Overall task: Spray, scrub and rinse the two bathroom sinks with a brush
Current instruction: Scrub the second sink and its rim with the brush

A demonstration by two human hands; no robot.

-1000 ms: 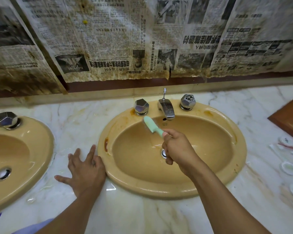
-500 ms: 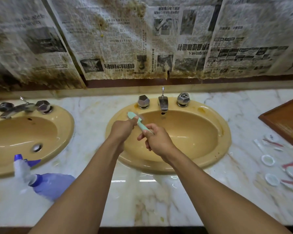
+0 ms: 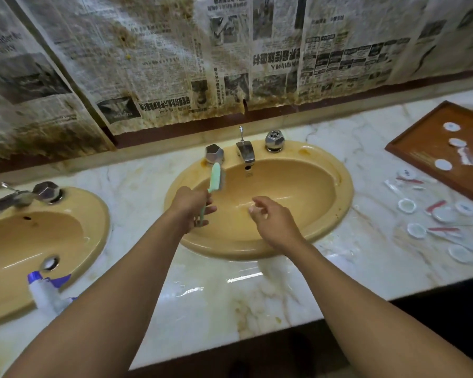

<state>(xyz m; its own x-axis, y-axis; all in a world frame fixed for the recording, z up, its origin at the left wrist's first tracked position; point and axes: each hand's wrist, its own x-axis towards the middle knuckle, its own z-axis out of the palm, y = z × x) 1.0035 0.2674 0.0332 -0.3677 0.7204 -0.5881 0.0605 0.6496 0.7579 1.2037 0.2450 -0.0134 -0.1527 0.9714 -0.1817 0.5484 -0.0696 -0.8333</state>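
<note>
Over the sink (image 3: 344,186) at frame centre, gripping the brush (image 3: 215,177) in left hand (image 3: 193,207), with right hand (image 3: 275,221) loose, empty. Risks dropping it from that light hold, or elbowing the spray bottle (image 3: 45,294) lower left.

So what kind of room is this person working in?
Probably a shared or hotel bathroom: one mustard-yellow oval sink and a matching left sink with chrome taps sit in a long pale marble counter, with small white round items alongside.
</note>
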